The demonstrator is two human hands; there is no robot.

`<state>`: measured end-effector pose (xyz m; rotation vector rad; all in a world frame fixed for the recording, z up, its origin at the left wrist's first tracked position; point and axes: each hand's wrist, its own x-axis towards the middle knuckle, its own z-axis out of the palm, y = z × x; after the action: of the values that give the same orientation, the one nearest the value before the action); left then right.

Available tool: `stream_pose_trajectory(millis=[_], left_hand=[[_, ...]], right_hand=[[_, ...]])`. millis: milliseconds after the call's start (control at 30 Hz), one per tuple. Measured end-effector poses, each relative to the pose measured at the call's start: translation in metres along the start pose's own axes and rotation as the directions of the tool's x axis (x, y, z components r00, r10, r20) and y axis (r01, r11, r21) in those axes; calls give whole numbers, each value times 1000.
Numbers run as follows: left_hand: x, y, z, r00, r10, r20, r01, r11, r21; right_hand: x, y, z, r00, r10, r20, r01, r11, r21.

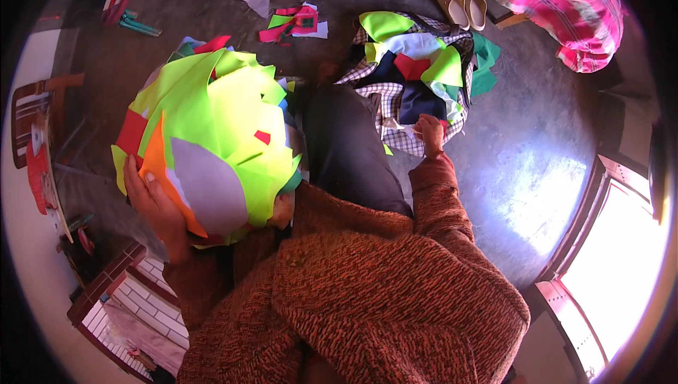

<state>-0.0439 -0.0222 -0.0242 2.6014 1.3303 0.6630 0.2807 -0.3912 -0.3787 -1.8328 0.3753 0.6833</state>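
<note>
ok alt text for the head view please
A person's left hand rests against a large pile of mostly neon-yellow fabric scraps; the right hand is at a second, mixed-colour pile on checked cloth on the floor.

Rust-brown flecked with black, that chunky knit top [395,292] ran in nubbly rows and fell in broad, loose folds! Long sleeves [434,190] matched it, the right one wrinkled toward its cuff, and the trousers [346,147] were plain, dark!
</note>
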Motion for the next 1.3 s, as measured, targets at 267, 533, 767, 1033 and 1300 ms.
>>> stream_pose_trajectory(millis=[267,533,767,1033,1300], left_hand=[[0,0,3,992,-125,30,126,989,-75],[0,3,3,976,-208,59,215,966,-147],[3,10,2,963,-260,74,262,965,-26],[4,-2,4,976,-210,52,213,976,-53],[2,-4,2,985,-151,78,147,987,59]], right_hand=[[51,-15,6,988,-126,-92,152,911,383],[117,-23,-7,933,-313,-177,334,936,111],[155,-11,5,983,-95,-160,164,845,509],[92,11,34,960,-262,-94,247,957,-150],[-29,-77,76,728,-546,415,676,469,-568]])
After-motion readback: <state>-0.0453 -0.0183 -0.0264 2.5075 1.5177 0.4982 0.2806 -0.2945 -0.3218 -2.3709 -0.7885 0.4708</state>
